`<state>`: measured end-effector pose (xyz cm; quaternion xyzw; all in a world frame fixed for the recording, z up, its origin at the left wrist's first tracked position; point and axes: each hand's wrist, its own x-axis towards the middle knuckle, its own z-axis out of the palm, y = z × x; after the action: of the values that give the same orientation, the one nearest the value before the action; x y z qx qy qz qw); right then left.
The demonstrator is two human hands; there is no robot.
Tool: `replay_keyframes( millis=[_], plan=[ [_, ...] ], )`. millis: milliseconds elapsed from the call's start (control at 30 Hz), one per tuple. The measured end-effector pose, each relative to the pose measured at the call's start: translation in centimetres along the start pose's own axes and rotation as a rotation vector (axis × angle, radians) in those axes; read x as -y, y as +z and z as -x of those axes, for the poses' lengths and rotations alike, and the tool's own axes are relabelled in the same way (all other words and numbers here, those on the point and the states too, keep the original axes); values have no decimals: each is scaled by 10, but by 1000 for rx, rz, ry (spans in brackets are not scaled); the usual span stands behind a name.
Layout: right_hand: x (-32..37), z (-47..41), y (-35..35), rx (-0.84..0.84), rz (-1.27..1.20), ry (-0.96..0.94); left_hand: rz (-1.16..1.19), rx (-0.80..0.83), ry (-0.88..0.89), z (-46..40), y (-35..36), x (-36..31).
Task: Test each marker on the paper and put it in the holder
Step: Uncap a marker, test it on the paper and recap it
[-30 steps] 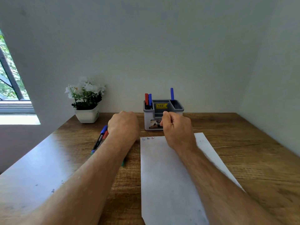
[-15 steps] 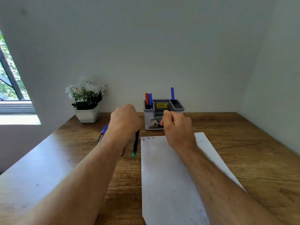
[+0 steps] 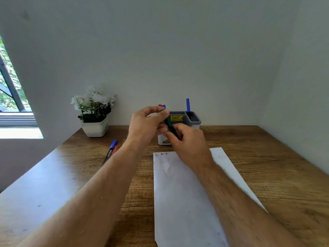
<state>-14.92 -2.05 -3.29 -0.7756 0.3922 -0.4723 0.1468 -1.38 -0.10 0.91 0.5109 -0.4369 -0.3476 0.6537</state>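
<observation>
green marker (image 3: 170,126) gripped by both hands' curled fingers (image 3: 161,114), hiding holder (image 3: 193,120) front.

A white pot of white flowers (image 3: 94,111) is standing at the far left of the wooden worktop (image 3: 267,157), close against the pale wall (image 3: 160,50). A window (image 3: 10,93) is showing green foliage at the left edge.

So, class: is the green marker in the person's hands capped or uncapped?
Cannot tell: the left hand covers the top end of the green marker, and the right hand grips its barrel.
</observation>
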Motion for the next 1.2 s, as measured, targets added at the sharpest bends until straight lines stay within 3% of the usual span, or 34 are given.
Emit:
replay_keyframes(
  millis=[200, 500, 700, 933, 1200],
  plan=[
    [-2, -5, -7, -95, 197, -28, 185, 53, -4, 4, 2, -2],
    [-4, -9, -16, -94, 81, -49, 383, 124, -43, 7, 7, 0],
    [-4, -8, -20, -169, 106, -38, 522, 46, -49, 2, 3, -2],
    [-9, -5, -15, -206, -458, 175, 732, -68, -175, -2, -4, 6],
    [-4, -6, -19, -162, -765, 250, 770, 81, -198, -6, -16, 13]
  ],
)
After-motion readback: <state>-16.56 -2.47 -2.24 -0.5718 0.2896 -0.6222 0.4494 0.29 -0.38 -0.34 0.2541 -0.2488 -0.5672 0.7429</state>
